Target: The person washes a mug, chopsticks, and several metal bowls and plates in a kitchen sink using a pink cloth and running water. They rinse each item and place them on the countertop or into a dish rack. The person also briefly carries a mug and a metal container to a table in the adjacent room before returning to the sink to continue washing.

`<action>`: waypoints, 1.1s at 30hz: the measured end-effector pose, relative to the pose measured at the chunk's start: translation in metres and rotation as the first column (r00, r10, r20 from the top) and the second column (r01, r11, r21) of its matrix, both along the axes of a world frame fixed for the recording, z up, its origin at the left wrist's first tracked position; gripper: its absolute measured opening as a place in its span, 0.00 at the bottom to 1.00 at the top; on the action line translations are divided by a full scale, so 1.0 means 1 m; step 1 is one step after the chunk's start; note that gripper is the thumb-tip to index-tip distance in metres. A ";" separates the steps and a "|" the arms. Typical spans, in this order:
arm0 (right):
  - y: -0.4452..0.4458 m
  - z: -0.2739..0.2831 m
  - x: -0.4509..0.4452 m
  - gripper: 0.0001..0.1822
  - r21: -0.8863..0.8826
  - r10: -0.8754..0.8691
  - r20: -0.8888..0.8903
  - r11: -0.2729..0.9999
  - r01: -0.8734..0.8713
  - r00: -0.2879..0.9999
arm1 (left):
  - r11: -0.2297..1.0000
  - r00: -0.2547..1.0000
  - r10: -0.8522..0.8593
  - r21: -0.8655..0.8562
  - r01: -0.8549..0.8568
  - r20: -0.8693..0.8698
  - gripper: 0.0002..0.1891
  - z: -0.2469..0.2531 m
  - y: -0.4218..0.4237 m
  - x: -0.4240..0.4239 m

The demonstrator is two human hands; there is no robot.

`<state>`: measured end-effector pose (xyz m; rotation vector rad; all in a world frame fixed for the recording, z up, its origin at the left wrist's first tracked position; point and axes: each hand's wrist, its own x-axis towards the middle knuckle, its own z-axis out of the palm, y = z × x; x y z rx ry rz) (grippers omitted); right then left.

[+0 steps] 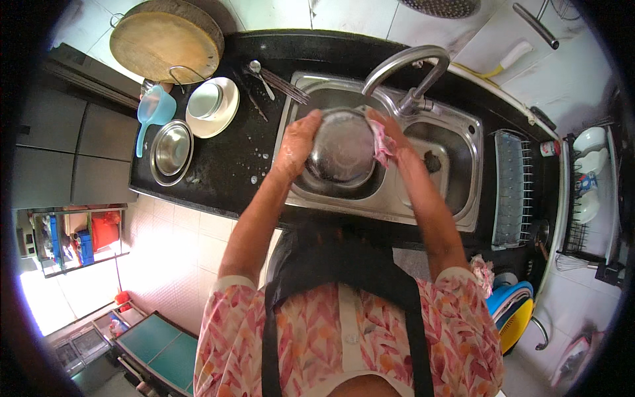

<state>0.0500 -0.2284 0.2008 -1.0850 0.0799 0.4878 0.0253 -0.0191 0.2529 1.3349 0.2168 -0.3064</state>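
Over the left basin of a steel double sink (pixel 347 208), a round metal bowl or pot (pixel 342 149) is held between both hands. My left hand (pixel 297 141) grips its left rim, thumb toward the top. On the opposite side my right hand (pixel 389 130) presses a pink and white cloth (pixel 381 141) against the rim. The cloth partly hides the right fingers. A curved steel faucet (pixel 409 64) arches just above the right hand; no water is seen running from it.
Left of the sink are chopsticks (pixel 285 85), a spoon (pixel 262 79), white dishes (pixel 225 111), steel bowls (pixel 172 149) and a blue dipper (pixel 158 106). A round wooden chopping board (pixel 163 47) leans behind them. A dish rack (pixel 511 188) and stacked colored baskets (pixel 517 325) stand at right.
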 end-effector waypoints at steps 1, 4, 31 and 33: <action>-0.002 -0.017 -0.008 0.28 0.151 -0.106 -0.302 0.976 0.157 0.947 | 0.983 0.991 0.123 -0.131 -0.127 -0.044 0.24 -0.008 -0.001 -0.001; -0.007 -0.054 -0.021 0.26 0.072 -0.237 -0.203 0.964 0.255 0.950 | 0.982 0.997 -0.005 0.190 -0.009 0.071 0.25 -0.023 -0.002 -0.013; 0.050 0.001 -0.075 0.23 -0.596 0.331 0.801 0.373 0.711 0.498 | 0.772 0.884 0.234 -0.475 -0.422 -0.406 0.18 -0.051 -0.044 0.016; 0.064 0.008 -0.070 0.19 -0.578 0.347 0.813 0.393 0.715 0.467 | 0.803 0.903 0.215 -0.459 -0.380 -0.371 0.18 -0.029 -0.052 0.004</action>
